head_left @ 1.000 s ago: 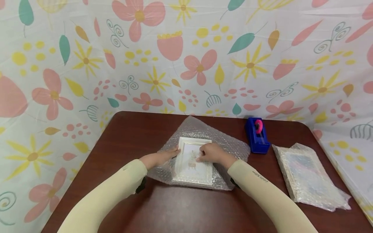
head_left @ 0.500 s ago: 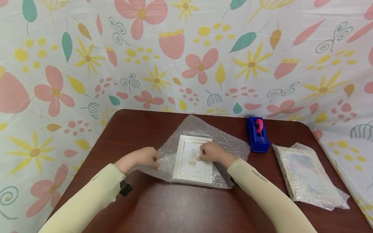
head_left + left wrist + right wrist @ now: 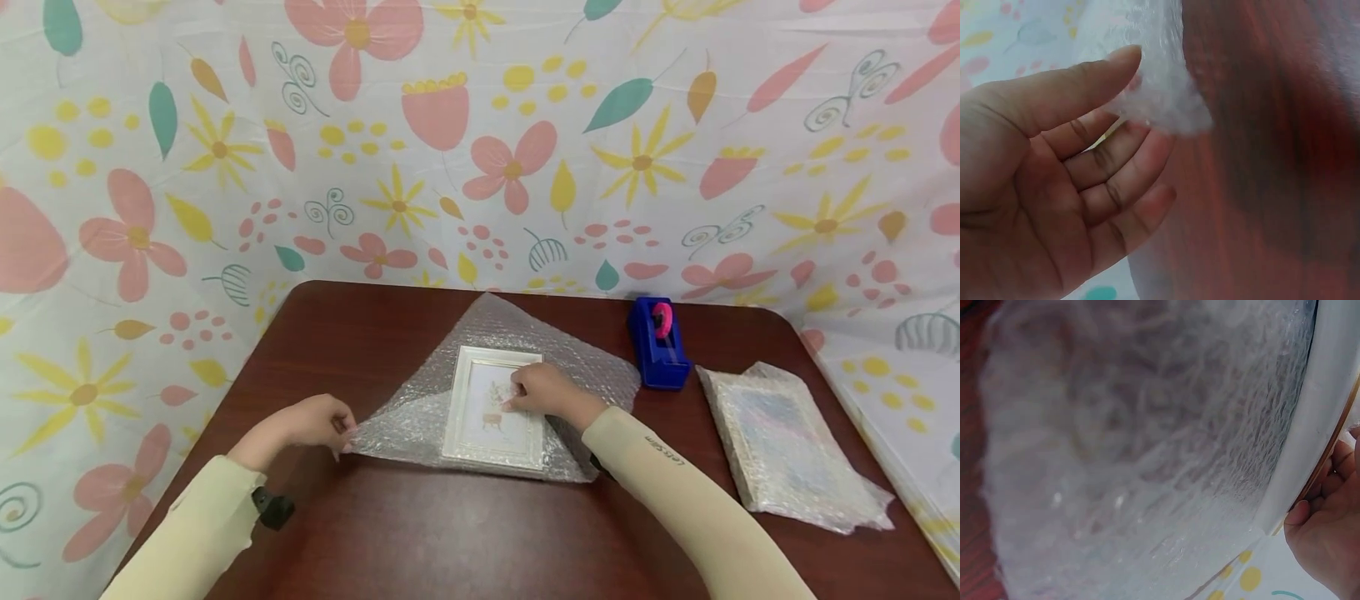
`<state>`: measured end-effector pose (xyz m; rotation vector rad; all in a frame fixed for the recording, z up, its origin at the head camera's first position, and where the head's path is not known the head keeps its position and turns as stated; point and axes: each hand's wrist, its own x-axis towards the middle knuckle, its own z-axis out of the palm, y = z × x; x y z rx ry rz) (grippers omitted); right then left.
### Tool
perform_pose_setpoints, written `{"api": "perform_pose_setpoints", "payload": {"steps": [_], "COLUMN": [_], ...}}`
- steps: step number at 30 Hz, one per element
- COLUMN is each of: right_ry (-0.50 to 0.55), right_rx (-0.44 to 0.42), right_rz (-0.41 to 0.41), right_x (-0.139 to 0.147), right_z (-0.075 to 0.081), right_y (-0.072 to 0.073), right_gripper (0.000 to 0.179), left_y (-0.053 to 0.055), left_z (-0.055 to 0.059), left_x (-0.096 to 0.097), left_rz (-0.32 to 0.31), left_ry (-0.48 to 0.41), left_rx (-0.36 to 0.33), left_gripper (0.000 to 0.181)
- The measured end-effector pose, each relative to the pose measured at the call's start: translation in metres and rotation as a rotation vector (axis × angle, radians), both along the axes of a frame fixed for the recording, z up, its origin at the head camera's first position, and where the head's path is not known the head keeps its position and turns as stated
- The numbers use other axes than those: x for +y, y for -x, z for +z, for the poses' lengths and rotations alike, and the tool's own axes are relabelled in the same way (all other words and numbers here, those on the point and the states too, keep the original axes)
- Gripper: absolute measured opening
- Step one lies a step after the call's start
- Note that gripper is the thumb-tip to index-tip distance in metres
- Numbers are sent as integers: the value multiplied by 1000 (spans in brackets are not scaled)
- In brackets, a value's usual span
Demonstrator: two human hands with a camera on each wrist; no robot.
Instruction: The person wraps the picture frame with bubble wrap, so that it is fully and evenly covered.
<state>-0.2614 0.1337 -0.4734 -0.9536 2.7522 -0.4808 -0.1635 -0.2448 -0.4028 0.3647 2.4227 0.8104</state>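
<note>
A white picture frame (image 3: 459,408) with a small plant-like print lies on a sheet of bubble wrap (image 3: 487,321) in the middle of the table. At the left, my left hand (image 3: 317,423) pinches the sheet's corner and draws it out sideways. In the left wrist view the bubble wrap (image 3: 1154,87) runs between thumb and fingers of the left hand (image 3: 1079,169). My right hand (image 3: 546,390) rests on the frame's face with its fingers curled and fingertips pressed to the print. Seen from the right wrist, the right hand (image 3: 1332,531) sits just beyond the frame's edge (image 3: 1310,425).
A blue tape dispenser (image 3: 660,354) with a pink roll stands at the table's back right. Next to it, towards the front, lies a bubble-wrapped flat package (image 3: 791,454). A floral cloth (image 3: 517,192) hangs behind the brown table (image 3: 465,533).
My left hand has left the frame's left side, taken hold of the bubble wrap and moved left, stretching the corner out. The right hand has stayed on the picture frame.
</note>
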Motion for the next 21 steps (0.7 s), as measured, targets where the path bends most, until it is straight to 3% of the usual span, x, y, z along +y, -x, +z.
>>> {"api": "perform_pose_setpoints", "payload": {"steps": [5, 10, 14, 21], "right_ry": [-8, -7, 11, 27], "right_rx": [8, 9, -4, 6], "right_rz": [8, 18, 17, 27], "right_x": [-1, -1, 0, 1], "right_z": [3, 3, 3, 2], "right_y": [0, -1, -2, -1], "right_gripper": [45, 44, 41, 39], "left_y": [-9, -7, -6, -7], "left_z": [-6, -11, -8, -8], "left_x": [-16, -23, -27, -41], "left_rz": [58, 56, 51, 57], "left_ry": [-40, -59, -70, -124], "left_rx": [31, 142, 196, 130], "left_gripper": [14, 10, 6, 16]}}
